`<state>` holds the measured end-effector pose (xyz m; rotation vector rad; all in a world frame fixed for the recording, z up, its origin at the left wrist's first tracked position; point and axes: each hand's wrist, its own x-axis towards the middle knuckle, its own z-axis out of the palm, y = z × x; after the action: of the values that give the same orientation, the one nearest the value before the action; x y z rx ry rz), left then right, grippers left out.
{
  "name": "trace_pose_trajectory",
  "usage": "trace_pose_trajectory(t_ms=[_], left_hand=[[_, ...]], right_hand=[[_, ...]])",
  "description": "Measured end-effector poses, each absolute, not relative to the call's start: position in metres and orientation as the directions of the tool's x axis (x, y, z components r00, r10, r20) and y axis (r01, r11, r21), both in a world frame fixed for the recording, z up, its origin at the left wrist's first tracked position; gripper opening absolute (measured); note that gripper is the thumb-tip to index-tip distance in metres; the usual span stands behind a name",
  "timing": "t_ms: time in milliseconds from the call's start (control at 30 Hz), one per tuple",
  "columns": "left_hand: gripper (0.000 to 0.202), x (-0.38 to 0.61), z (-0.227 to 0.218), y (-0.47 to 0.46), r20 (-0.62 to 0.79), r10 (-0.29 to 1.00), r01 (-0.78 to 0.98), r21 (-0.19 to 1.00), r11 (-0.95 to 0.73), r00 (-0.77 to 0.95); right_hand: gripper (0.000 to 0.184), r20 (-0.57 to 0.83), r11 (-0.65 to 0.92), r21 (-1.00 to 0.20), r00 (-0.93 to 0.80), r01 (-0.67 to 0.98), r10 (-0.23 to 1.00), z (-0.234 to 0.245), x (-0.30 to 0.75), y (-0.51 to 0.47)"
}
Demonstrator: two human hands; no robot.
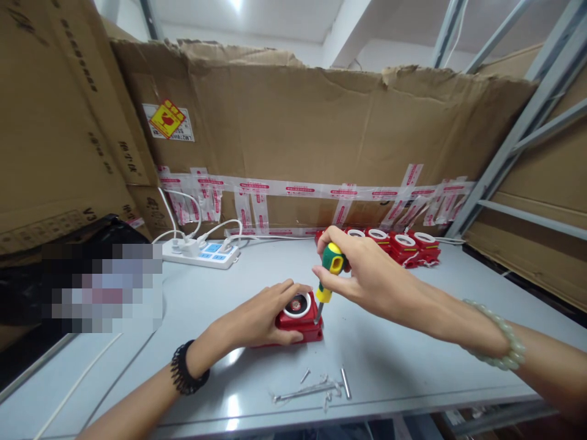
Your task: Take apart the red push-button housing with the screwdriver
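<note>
A person's left hand [263,315] grasps a red device [312,334] with a white ring [297,316] on the gray counter [389,360] while the right hand [360,269] grips a green-and-yellow screwdriver [336,261], its tip at the device's right edge; metal parts [347,385] lie in front, similar red units [406,252] behind.

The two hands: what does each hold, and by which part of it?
The right hand grips a screwdriver by its green-and-yellow handle. The left hand holds a red box by its left part.
</note>
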<state>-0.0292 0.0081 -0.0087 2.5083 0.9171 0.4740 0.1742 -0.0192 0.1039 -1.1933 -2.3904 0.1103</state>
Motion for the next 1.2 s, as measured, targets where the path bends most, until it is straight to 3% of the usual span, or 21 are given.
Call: trace_pose_trajectory(t_ms=[1200], left_hand=[[0.062, -0.029, -0.008, 0.007, 0.151, 0.681, 0.54, 0.499, -0.678, 0.716]], right_hand=[[0.012, 0.37, 0.577, -0.323, -0.461, 0.75, 0.807, 0.1, 0.176, -0.013]])
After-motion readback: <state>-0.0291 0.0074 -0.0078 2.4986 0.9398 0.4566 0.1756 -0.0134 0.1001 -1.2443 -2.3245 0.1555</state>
